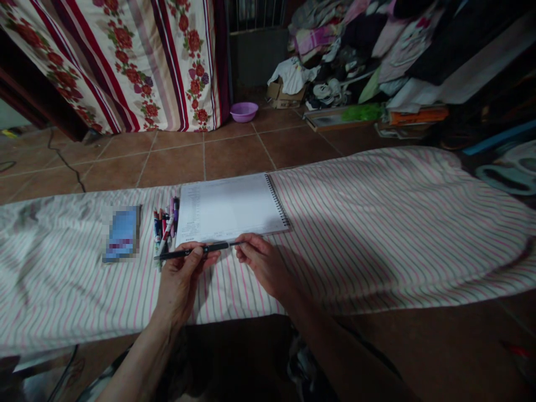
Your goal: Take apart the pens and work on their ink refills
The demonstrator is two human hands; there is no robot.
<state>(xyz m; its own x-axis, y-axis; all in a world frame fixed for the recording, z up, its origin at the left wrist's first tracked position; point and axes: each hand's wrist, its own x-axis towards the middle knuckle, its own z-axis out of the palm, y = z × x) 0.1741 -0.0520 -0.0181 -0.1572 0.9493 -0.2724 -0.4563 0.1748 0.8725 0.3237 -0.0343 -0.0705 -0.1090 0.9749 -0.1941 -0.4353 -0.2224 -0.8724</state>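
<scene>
A black pen lies level in my left hand, its fingers closed around the barrel. Just to the right, my right hand pinches a small dark piece close to the pen's right end; it looks like the pen's cap or tip, but I cannot tell which. Both hands are above the near edge of a spiral notebook, opened to a mostly white page with its coil on the right. Several pens and markers lie in a bunch at the notebook's left side.
A striped cloth covers the long surface under everything. Left of the pens lies a phone, its screen blurred. Beyond, on the tiled floor, are a purple basin, a cardboard box and heaped clothes. A flowered curtain hangs behind.
</scene>
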